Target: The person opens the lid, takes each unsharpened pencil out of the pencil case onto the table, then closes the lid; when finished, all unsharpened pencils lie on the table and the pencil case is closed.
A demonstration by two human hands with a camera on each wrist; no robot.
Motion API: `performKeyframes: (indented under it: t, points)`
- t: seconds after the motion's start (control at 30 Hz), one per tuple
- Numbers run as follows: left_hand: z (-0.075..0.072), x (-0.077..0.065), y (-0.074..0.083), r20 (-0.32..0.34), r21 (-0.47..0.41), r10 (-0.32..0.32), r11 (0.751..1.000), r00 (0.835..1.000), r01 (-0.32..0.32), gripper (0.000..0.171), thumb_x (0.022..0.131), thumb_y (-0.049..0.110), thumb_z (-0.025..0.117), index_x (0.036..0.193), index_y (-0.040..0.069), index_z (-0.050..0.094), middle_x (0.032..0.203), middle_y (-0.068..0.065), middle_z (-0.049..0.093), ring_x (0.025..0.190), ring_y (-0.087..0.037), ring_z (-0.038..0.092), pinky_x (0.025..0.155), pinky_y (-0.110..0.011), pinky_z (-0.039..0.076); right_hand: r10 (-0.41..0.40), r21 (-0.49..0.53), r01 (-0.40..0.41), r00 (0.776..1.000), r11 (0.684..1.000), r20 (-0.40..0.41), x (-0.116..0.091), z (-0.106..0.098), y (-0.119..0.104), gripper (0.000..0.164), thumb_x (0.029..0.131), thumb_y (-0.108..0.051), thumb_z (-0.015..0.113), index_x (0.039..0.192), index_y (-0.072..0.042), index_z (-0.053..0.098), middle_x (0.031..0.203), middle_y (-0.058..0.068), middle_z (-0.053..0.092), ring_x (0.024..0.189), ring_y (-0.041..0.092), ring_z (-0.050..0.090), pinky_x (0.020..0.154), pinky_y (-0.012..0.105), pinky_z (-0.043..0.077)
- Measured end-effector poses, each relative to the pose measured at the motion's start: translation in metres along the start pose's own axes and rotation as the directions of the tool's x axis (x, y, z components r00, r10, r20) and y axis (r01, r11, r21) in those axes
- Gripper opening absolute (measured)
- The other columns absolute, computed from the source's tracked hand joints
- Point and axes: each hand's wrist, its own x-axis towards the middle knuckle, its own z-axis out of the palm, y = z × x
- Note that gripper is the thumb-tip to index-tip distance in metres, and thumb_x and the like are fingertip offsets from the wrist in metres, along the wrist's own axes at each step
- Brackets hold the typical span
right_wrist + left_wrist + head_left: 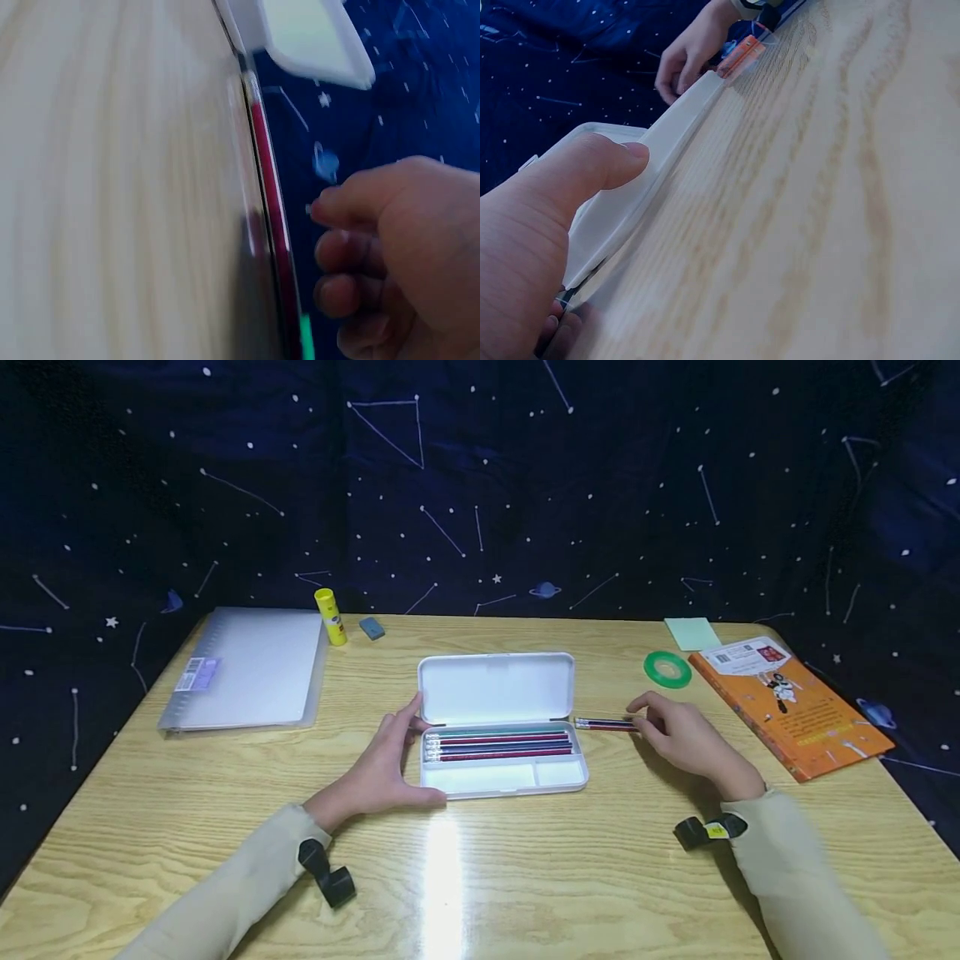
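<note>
A white pencil case (477,782) lies with its lid raised. Several pencils (498,745), green, red and dark blue, lie in its long rear compartment. My left hand (386,768) spans the case's left end, thumb along the front side and fingers at the back corner; the left wrist view shows the thumb (604,161) pressing the white wall. Right of the case, a few dark blue and red pencils (600,724) lie on the table. My right hand (686,735) hovers at their right end, fingers loosely bent; in the right wrist view the fingers stand apart from the red pencil (271,180).
On the left are a clear-covered spiral notebook (251,668), a yellow glue stick (331,617) and a blue-grey eraser (372,627). To the right lie a green tape roll (660,679), pale green sticky notes (692,633) and an orange book (795,710). A starry dark cloth (480,485) hangs behind.
</note>
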Motion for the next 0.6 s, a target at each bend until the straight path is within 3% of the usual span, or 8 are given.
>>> performKeyframes:
  t: [0.37, 0.6]
  points:
    - [0.000, -0.001, 0.003, 0.011, -0.008, -0.020, 1.000, 1.000, 0.020, 0.135, 0.055, 0.040, 0.091, 0.156, 0.013, 0.006, 0.130, -0.002, 0.048, 0.110, -0.016, 0.040, 0.097, -0.037, 0.040, -0.142, 0.177, 0.122, 0.984, 0.977, 0.105, 0.031, 0.024, -0.056, 0.012, 0.091, -0.011, 0.065, 0.102, -0.012, 0.068, 0.066, -0.006, 0.051, 0.060, 0.009, 0.045, 0.055, 0.022, 0.037]
    - [-0.002, -0.001, 0.003, 0.011, 0.005, -0.026, 1.000, 1.000, 0.026, 0.135, 0.055, 0.040, 0.091, 0.156, 0.014, 0.005, 0.131, -0.002, 0.047, 0.111, -0.016, 0.040, 0.098, -0.038, 0.041, -0.224, 0.128, 0.204, 0.961, 0.971, 0.161, 0.042, 0.034, -0.079, 0.014, 0.091, -0.015, 0.065, 0.102, -0.011, 0.074, 0.064, -0.008, 0.055, 0.057, 0.005, 0.041, 0.054, 0.021, 0.035]
